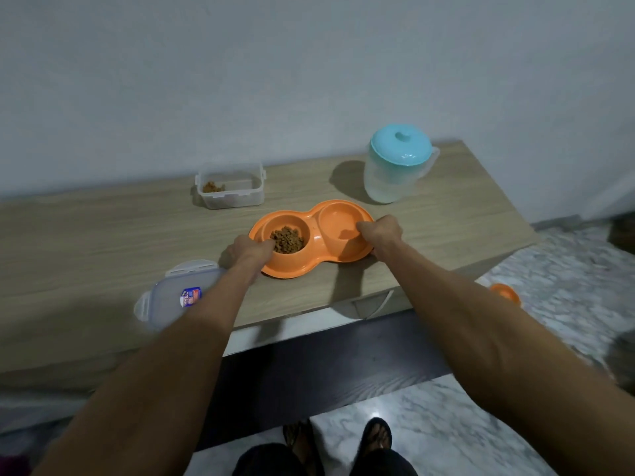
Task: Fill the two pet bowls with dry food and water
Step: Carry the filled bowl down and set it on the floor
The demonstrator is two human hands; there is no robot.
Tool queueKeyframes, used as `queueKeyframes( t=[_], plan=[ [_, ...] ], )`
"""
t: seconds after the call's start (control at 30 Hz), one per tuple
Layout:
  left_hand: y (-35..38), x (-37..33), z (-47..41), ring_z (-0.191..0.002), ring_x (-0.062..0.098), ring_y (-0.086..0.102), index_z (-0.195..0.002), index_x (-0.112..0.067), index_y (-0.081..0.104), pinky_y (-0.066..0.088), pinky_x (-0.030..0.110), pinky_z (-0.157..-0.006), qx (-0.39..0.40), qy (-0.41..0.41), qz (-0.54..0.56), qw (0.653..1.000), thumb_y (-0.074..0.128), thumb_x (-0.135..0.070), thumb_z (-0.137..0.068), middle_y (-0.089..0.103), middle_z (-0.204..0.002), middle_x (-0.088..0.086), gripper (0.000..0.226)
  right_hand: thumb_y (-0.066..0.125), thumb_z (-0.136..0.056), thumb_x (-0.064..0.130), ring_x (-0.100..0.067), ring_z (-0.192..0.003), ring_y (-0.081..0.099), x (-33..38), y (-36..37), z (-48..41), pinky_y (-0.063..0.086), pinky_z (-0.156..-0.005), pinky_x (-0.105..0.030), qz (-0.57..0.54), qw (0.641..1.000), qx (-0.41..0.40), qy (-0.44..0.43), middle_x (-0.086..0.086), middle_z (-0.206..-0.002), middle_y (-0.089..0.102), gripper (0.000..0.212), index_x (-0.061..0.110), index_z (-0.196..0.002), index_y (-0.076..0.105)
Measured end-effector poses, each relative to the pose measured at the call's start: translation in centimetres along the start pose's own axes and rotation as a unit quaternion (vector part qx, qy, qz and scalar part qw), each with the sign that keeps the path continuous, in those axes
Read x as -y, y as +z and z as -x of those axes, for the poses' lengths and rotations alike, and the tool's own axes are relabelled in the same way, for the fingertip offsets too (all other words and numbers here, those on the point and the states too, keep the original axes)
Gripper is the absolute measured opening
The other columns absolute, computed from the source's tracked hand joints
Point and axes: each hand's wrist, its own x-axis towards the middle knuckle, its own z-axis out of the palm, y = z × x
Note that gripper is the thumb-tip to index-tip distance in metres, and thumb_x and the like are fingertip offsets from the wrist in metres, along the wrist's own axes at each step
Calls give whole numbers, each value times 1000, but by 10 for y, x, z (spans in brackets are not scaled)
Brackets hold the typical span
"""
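Head view. A light wood-grain tabletop (103, 235) stands against a plain pale wall (240, 80), above a marble-pattern floor (446, 407).

A clear plastic lid (171, 297) near the front edge carries a blue-and-red label; its writing is unreadable.

The orange plastic double pet bowl (314, 235) sits mid-table. Brown dry food (287, 239) lies in its left compartment. Behind it stand a clear plastic container (229, 185) and a translucent jug with turquoise lid (398, 163).

Both arms are extended. The left hand (247, 250) grips the bowl's left end, thumb over the rim. The right hand (379, 231) grips the right end likewise.
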Motion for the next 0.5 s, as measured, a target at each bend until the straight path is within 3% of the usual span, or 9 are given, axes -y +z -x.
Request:
queueKeyframes(
  t=[0.2, 0.33, 0.5],
  plan=[
    [26, -17, 41, -90, 33, 67, -90, -16, 65, 59, 43, -83, -3, 35, -4, 999, 65, -54, -66, 69, -100, 12, 45, 74, -74, 34, -37, -103, 64, -35, -39, 4, 59, -86, -46, -29, 999, -21, 15, -19, -114, 67, 51, 3, -113, 66],
    [62, -33, 70, -100, 35, 64, -109, -9, 63, 57, 46, -87, 19, 44, 17, 999, 72, -42, -75, 60, -120, 17, 48, 73, -73, 36, -37, -99, 66, -68, -84, 2, 59, -84, -49, -51, 998, -39, 20, -18, -111, 68, 51, 4, -112, 67],
    [116, -61, 125, -94, 39, 67, -108, -5, 64, 59, 43, -76, 39, 81, -9, 996, 72, -43, -73, 60, -120, 20, 52, 75, -75, 34, -36, -100, 65, -117, -158, -5, 60, -81, -50, -94, 992, -73, 30, -17, -112, 67, 50, 1, -110, 65]
  ],
)
